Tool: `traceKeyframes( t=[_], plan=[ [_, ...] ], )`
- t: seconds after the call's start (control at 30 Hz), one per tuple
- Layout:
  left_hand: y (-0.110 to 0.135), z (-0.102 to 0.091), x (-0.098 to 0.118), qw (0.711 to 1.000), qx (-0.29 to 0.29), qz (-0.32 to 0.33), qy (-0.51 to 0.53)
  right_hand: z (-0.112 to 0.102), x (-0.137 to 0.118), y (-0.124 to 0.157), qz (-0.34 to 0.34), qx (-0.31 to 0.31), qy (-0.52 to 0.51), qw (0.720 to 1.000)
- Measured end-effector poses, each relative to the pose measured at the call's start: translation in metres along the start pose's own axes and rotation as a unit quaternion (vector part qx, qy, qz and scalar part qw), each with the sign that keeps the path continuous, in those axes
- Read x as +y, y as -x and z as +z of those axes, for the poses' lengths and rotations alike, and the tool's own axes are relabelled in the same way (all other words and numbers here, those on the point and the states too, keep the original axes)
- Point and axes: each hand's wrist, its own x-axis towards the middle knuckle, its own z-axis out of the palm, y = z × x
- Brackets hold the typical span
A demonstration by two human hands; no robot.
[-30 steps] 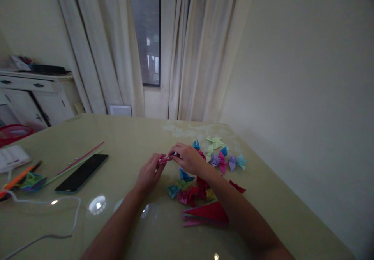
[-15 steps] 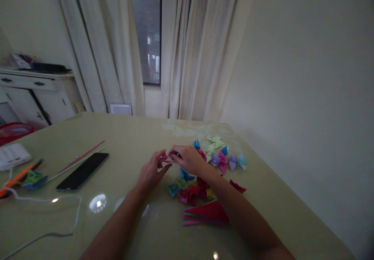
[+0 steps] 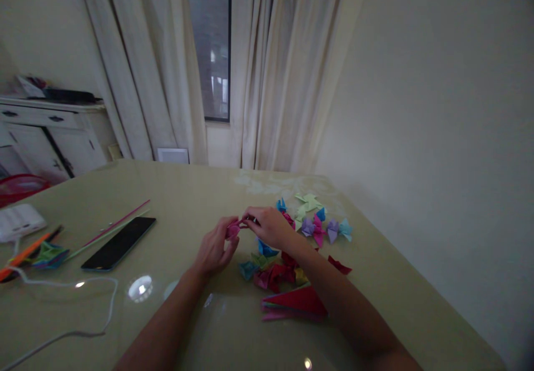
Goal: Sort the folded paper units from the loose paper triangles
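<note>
The pink paper (image 3: 232, 231) is between the two sets of fingers, its broad, rounded end at the left hand (image 3: 212, 250) and a narrow part reaching across to the right hand (image 3: 269, 227). Its long axis seems to run sideways from hand to hand, rising slightly to the right, though it is too small and blurred to make out the folds. The left fingers are closed around the broad end; the right fingertips are pinched together on the narrow one. Most of the paper lies nearer the left fingers. Just below the right fingers, on the table (image 3: 192, 187), is a blue piece (image 3: 266, 250), with red pieces (image 3: 280, 275) below that and a stack (image 3: 292, 303) lower again, partly behind the right forearm. To the right of the right fingers are a purple piece (image 3: 332, 231) and, farther back, a green star (image 3: 308, 202). Well left of the left fingers lie the phone (image 3: 120, 244) and a pink stick (image 3: 119, 223)
</note>
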Motion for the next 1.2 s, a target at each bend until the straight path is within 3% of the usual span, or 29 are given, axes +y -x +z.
traceKeyframes(
  t=[0.4,0.83,1.2],
  plan=[
    [-0.002,0.006,-0.001,0.997,0.007,-0.065,-0.031,-0.004,0.0,0.001,0.01,0.001,0.054,0.999],
    [0.002,0.007,-0.01,0.997,0.008,-0.03,-0.064,-0.005,-0.001,0.003,0.004,0.017,0.053,0.998],
    [0.001,0.009,-0.004,0.993,-0.012,-0.068,-0.095,-0.002,-0.005,0.002,-0.01,-0.008,0.039,0.999]
  ],
)
